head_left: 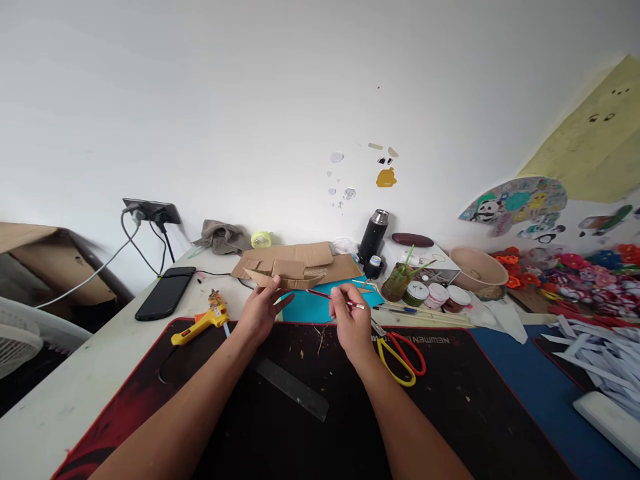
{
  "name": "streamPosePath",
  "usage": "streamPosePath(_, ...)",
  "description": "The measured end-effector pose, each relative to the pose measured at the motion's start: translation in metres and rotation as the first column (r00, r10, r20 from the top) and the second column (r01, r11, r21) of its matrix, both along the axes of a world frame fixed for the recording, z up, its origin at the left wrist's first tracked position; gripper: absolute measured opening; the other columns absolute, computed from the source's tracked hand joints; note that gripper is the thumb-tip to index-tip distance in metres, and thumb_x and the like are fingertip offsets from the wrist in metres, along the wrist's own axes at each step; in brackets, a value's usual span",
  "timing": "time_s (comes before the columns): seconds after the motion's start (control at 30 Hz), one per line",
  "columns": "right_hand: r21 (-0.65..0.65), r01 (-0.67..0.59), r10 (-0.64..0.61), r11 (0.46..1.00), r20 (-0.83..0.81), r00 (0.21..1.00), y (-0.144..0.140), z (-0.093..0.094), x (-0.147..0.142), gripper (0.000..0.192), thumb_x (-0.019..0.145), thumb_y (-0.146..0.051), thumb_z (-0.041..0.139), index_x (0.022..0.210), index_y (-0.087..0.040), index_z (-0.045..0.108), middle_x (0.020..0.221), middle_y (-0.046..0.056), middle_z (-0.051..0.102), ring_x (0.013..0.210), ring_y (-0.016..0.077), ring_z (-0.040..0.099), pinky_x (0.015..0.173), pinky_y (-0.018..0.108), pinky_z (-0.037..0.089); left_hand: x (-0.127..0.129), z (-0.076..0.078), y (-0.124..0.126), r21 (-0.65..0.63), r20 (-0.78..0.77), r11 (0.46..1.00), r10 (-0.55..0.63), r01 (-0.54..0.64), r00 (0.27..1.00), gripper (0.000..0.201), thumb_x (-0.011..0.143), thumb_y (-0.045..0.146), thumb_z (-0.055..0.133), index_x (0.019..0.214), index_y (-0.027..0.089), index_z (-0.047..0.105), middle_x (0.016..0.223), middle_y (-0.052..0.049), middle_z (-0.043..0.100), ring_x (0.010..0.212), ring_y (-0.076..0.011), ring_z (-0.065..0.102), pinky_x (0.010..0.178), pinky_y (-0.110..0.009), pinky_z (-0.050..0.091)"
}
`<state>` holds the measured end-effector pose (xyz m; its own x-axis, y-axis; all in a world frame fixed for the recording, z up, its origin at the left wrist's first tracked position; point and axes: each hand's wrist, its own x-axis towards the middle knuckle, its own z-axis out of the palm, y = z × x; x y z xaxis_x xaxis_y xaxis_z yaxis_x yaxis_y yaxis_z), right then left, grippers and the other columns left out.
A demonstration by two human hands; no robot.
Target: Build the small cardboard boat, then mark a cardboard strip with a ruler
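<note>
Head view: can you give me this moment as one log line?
left hand: holds cardboard piece | right hand: pinches thin red brush | nearby: scissors, glue gun, ruler

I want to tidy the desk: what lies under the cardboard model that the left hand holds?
Under the cardboard model a teal sheet lies on the table. Flat cardboard pieces lie behind. The left hand and the model cover the sheet's left part.

Red brush (327, 297), teal sheet (310, 308)

Home craft desk against a white wall.
Glue gun (200, 324), scissors (400, 353), paint pots (437, 295) at centre; paper flowers (575, 267) at right.
</note>
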<state>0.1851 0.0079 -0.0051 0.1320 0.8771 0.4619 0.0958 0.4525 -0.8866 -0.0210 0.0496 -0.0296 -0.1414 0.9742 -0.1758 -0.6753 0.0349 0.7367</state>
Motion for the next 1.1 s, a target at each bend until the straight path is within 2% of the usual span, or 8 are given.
streamPosePath(0.1, -0.022, -0.043, 0.041, 0.999, -0.077, 0.996, -0.005, 0.005, -0.003, 0.053, 0.111, -0.071, 0.06, 0.092, -0.023, 0.072, 0.061, -0.001, 0.066, 0.054, 0.0163, 0.062, 0.057, 0.028, 0.053, 0.005, -0.003, -0.003, -0.007, -0.038, 1.0, -0.019, 0.018, 0.999, 0.044, 0.074, 0.032, 0.107, 0.103, 0.019, 0.077, 0.109, -0.007, 0.082, 0.096, -0.0239, 0.079, 0.092, -0.042, 0.07)
streamPosePath(0.23, -0.001, -0.099, 0.098, 0.995, -0.115, 0.989, -0.007, 0.008, -0.006, 0.055, 0.114, -0.071, 0.054, 0.115, -0.022, 0.079, 0.081, 0.005, 0.08, 0.062, 0.0187, 0.074, 0.058, 0.029, 0.057, 0.011, -0.005, -0.008, 0.004, -0.094, 0.997, -0.08, 0.08, 0.992, 0.05, 0.073, 0.033, 0.107, 0.112, 0.021, 0.078, 0.124, -0.01, 0.083, 0.109, -0.0278, 0.079, 0.1, -0.046, 0.068)
streamPosePath(0.3, 0.027, -0.104, 0.106, 0.994, -0.091, 0.99, -0.007, 0.009, -0.006, 0.052, 0.114, -0.069, 0.055, 0.111, -0.023, 0.078, 0.086, 0.007, 0.082, 0.067, 0.0196, 0.077, 0.059, 0.029, 0.059, 0.013, -0.005, -0.011, 0.012, -0.109, 0.993, -0.113, 0.115, 0.988, 0.052, 0.073, 0.035, 0.107, 0.114, 0.021, 0.079, 0.13, -0.011, 0.083, 0.115, -0.0299, 0.079, 0.101, -0.047, 0.068)
streamPosePath(0.43, 0.068, -0.058, 0.057, 0.996, 0.017, 0.998, -0.009, 0.009, -0.006, 0.048, 0.113, -0.065, 0.062, 0.091, -0.024, 0.073, 0.071, 0.003, 0.075, 0.065, 0.0195, 0.075, 0.062, 0.029, 0.057, 0.015, -0.005, -0.014, 0.009, -0.143, 0.984, -0.177, 0.18, 0.974, 0.056, 0.073, 0.036, 0.107, 0.121, 0.022, 0.08, 0.133, -0.012, 0.082, 0.117, -0.0317, 0.079, 0.097, -0.046, 0.068)
streamPosePath(0.53, 0.079, -0.023, 0.019, 0.997, 0.053, 0.998, -0.009, 0.009, -0.005, 0.053, 0.115, -0.065, 0.058, 0.083, -0.024, 0.069, 0.063, 0.001, 0.07, 0.058, 0.0178, 0.07, 0.06, 0.029, 0.053, 0.015, -0.006, -0.015, -0.002, -0.152, 0.979, -0.203, 0.206, 0.967, 0.057, 0.072, 0.036, 0.108, 0.12, 0.022, 0.08, 0.128, -0.011, 0.083, 0.114, -0.0314, 0.079, 0.096, -0.047, 0.068)
streamPosePath(0.63, 0.072, -0.015, 0.012, 0.997, 0.04, 0.999, -0.009, 0.008, -0.005, 0.054, 0.116, -0.067, 0.053, 0.092, -0.024, 0.075, 0.063, 0.001, 0.071, 0.059, 0.0184, 0.071, 0.06, 0.03, 0.055, 0.015, -0.006, -0.015, 0.0, -0.15, 0.979, -0.204, 0.206, 0.967, 0.054, 0.073, 0.034, 0.107, 0.118, 0.021, 0.081, 0.125, -0.01, 0.083, 0.114, -0.0302, 0.078, 0.097, -0.047, 0.068)
streamPosePath(0.77, 0.069, -0.053, 0.055, 0.996, -0.017, 0.998, -0.007, 0.008, -0.006, 0.052, 0.117, -0.066, 0.052, 0.11, -0.023, 0.081, 0.078, 0.005, 0.08, 0.071, 0.0202, 0.079, 0.064, 0.03, 0.061, 0.015, -0.006, -0.016, -0.014, -0.152, 0.972, -0.234, 0.235, 0.96, 0.052, 0.072, 0.036, 0.108, 0.114, 0.02, 0.082, 0.119, -0.01, 0.084, 0.111, -0.0301, 0.078, 0.097, -0.047, 0.068)
streamPosePath(1.1, 0.016, -0.037, 0.038, 0.999, -0.047, 0.998, -0.006, 0.008, -0.008, 0.053, 0.114, -0.07, 0.055, 0.105, -0.024, 0.08, 0.084, 0.006, 0.081, 0.076, 0.0216, 0.081, 0.068, 0.032, 0.065, 0.015, -0.006, -0.016, -0.02, -0.153, 0.966, -0.257, 0.257, 0.954, 0.053, 0.076, 0.036, 0.105, 0.121, 0.02, 0.082, 0.124, -0.012, 0.085, 0.112, -0.0328, 0.08, 0.096, -0.047, 0.068)
